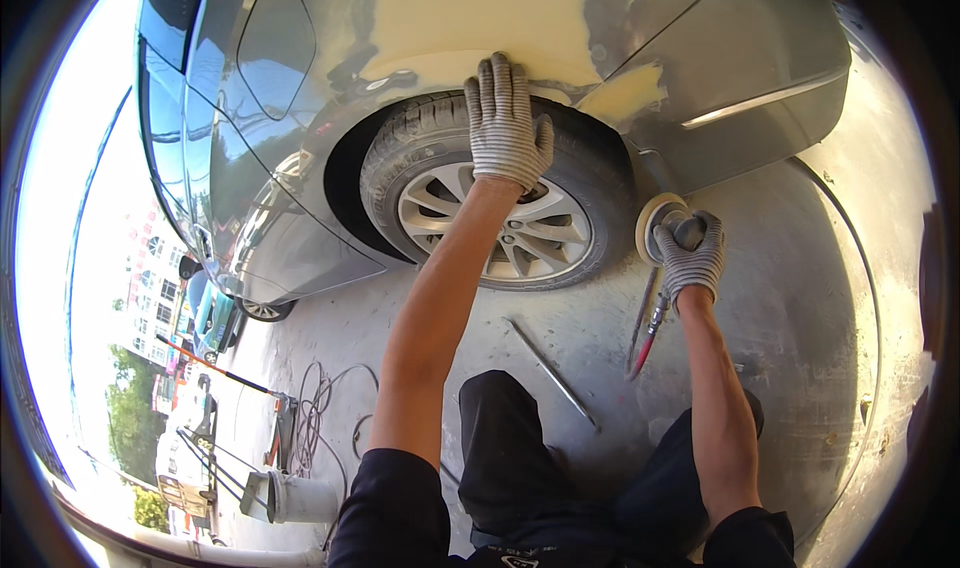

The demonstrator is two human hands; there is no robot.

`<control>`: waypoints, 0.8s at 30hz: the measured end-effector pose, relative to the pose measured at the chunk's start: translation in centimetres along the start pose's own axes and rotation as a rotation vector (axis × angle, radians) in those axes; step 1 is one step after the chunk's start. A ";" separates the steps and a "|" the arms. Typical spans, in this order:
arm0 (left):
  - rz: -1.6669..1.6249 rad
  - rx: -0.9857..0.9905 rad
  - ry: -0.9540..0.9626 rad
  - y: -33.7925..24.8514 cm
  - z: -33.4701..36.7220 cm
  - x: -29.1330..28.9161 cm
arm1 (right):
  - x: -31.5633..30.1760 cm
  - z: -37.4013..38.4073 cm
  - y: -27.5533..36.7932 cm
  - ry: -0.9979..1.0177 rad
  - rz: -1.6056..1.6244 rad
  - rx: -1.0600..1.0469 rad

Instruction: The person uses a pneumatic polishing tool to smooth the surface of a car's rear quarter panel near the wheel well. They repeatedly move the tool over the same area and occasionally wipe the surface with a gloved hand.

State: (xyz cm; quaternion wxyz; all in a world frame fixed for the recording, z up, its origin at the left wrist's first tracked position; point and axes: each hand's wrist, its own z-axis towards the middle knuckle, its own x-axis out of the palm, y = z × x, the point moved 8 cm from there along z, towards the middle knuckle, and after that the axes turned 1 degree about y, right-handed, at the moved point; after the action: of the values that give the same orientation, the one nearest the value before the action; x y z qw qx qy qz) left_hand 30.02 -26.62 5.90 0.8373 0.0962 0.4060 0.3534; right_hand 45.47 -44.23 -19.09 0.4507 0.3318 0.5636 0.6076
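Note:
My left hand (505, 128), in a striped grey work glove, lies flat with fingers stretched out against the edge of the wheel arch. Its fingertips rest at the lower border of the yellow filler patch (480, 18) on the grey car's rear panel. Below it are the tyre (395, 168) and the silver alloy wheel (530, 233). My right hand (697, 258), gloved alike, is wrapped round a round-pad air sander (662, 226). The sander is held right of the tyre, below the bumper and apart from the car body. A hose (645, 338) with a red part hangs from it.
A metal bar (553, 373) lies on the dusty grey floor (480, 333) between my knees and the wheel. To the left are a tangled cable (315, 408), a grey bucket-like cylinder (305, 500) and a jack-like stand with a long handle (235, 376). Another car (205, 313) stands beyond.

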 end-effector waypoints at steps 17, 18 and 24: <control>0.053 -0.077 0.157 6.7 -5.3 -1.1 | 1.0 -0.4 1.7 -0.077 -0.040 -0.034; 0.064 -0.137 0.159 8.3 -6.7 -1.4 | 1.1 -0.3 1.6 -0.083 -0.044 -0.069; 0.030 -0.394 0.254 18.7 -15.4 -0.4 | 2.3 -1.7 2.3 -0.033 -0.022 -0.166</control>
State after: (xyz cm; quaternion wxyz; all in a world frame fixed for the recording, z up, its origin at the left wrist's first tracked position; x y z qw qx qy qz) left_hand 8.75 -15.10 4.53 0.7768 -0.1081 0.4299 0.4473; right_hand 42.66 -42.71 -17.32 0.4924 0.2971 0.5074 0.6417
